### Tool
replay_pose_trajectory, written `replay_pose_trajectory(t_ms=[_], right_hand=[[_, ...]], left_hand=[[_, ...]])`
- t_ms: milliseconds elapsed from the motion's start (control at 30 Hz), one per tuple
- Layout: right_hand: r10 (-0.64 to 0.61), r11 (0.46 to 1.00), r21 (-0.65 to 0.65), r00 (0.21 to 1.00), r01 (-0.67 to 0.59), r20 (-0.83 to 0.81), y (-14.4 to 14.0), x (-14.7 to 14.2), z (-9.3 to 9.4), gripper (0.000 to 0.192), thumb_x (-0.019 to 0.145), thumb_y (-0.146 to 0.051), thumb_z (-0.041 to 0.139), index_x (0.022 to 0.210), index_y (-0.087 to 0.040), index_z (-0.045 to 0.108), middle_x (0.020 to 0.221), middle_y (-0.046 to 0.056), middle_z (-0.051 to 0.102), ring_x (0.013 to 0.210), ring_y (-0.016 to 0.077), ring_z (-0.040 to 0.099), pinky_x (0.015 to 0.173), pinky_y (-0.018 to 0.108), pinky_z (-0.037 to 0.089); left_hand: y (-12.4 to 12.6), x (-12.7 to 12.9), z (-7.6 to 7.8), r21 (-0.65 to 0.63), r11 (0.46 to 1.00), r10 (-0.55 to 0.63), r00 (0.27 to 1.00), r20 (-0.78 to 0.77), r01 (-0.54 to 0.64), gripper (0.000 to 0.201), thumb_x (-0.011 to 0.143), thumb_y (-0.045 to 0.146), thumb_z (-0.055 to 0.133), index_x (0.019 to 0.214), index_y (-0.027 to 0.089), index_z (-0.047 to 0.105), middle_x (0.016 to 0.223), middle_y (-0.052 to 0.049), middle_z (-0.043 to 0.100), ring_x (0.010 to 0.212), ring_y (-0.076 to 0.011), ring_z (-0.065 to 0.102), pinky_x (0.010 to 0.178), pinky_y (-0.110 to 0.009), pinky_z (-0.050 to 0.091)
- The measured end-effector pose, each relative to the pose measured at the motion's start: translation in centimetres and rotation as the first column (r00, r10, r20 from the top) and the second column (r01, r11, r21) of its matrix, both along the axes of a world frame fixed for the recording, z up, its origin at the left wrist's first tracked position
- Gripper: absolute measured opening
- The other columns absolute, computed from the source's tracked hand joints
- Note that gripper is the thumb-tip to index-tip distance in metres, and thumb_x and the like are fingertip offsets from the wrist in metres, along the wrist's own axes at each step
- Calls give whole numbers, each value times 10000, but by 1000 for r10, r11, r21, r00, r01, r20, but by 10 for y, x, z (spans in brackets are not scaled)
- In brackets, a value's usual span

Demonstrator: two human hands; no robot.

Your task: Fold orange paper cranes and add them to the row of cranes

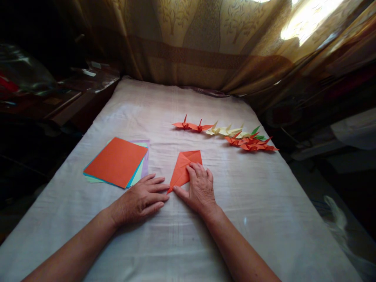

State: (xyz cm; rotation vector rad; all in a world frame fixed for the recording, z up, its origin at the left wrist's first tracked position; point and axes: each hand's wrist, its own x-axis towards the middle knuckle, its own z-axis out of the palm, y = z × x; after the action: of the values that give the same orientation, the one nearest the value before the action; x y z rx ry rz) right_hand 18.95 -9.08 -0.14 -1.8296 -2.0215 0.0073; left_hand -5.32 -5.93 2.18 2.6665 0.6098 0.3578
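Observation:
A folded orange origami paper [181, 167] lies flat on the cloth, kite-shaped, its narrow point toward me and creases across its face. My right hand [201, 188] rests on its right side, fingertips pressing the paper and thumb by the lower point. To the left, my left hand [143, 199] lies flat with fingers spread, its fingertips at the narrow point of the paper. Close to those fingers is a stack of square origami paper [116, 161], orange on top, with blue, pale green and purple edges showing beneath.
Folded paper cranes stand in a row at the back right: orange cranes [192, 126], cream cranes [225, 131], a green crane [258, 135] and more orange ones [251, 143]. A pale cloth [158, 250] covers the surface. Behind it hangs a patterned curtain [190, 39].

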Motion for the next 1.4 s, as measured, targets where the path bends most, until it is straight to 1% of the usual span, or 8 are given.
replay_pose_trajectory(t_ms=[233, 433, 600, 767, 1067, 1200, 1300, 1400], right_hand=[[-24, 999, -37, 999, 25, 21, -3, -6, 2, 714, 763, -612, 652, 1295, -150, 536, 1391, 200, 535, 1353, 400, 380, 1100, 616, 198], [-48, 995, -85, 998, 51, 37, -3, -12, 6, 765, 750, -625, 651, 1318, -128, 526, 1424, 211, 504, 1383, 420, 336, 1115, 654, 157], [-75, 986, -141, 994, 85, 75, -3, -17, 10, 817, 754, -621, 631, 1357, -86, 495, 1461, 214, 465, 1418, 407, 287, 1144, 638, 114], [-81, 985, -143, 993, 93, 87, -4, -19, 9, 810, 772, -622, 607, 1364, -81, 494, 1472, 220, 451, 1428, 400, 273, 1154, 622, 98], [-63, 995, -76, 996, 67, 55, -5, -14, -4, 826, 765, -651, 623, 1370, -101, 503, 1457, 208, 478, 1410, 405, 318, 1149, 637, 135], [-55, 998, -19, 996, 56, 64, -6, -12, -12, 785, 780, -642, 626, 1371, -137, 514, 1455, 201, 484, 1410, 403, 328, 1148, 633, 160], [-53, 998, -13, 997, 53, 52, -5, -12, -15, 777, 776, -632, 635, 1375, -151, 516, 1459, 193, 483, 1408, 401, 336, 1151, 629, 164], [-62, 998, -27, 998, 63, 28, -5, -13, -14, 773, 777, -636, 635, 1372, -156, 524, 1458, 192, 485, 1407, 403, 340, 1147, 633, 177]], left_hand=[[1, 0, 0, -13, 1000, 2, 1000, -8, -2, 334, 985, 321, 480, 1278, 249, 625, 1303, -42, 663, 1313, -291, 508, 1134, -535, 313], [0, 0, 0, -8, 1000, -1, 1000, -7, 1, 320, 978, 309, 498, 1260, 255, 638, 1292, -37, 670, 1316, -293, 504, 1137, -528, 308], [0, 0, 0, -11, 1000, 10, 1000, 5, -10, 304, 967, 308, 517, 1236, 260, 650, 1295, -37, 668, 1308, -286, 511, 1146, -512, 298], [-1, 0, 0, -21, 1000, 20, 1000, 5, -20, 286, 967, 305, 508, 1206, 261, 659, 1295, -28, 668, 1304, -275, 517, 1150, -509, 300], [-7, 1, 0, 131, 991, 32, 999, 0, -32, 341, 942, 259, 544, 1275, 242, 617, 1278, -39, 676, 1283, -252, 540, 1160, -480, 324], [-7, 1, -1, 184, 982, 43, 999, -14, -40, 371, 939, 251, 556, 1308, 267, 591, 1291, -20, 669, 1275, -225, 553, 1183, -456, 312], [-7, 4, 1, 201, 978, 54, 999, -4, -52, 352, 929, 233, 560, 1275, 274, 609, 1275, -15, 677, 1258, -215, 568, 1196, -451, 297], [-10, 9, 4, 208, 975, 74, 997, 15, -76, 294, 904, 216, 570, 1189, 246, 641, 1345, -36, 630, 1316, -232, 516, 1204, -459, 282]])
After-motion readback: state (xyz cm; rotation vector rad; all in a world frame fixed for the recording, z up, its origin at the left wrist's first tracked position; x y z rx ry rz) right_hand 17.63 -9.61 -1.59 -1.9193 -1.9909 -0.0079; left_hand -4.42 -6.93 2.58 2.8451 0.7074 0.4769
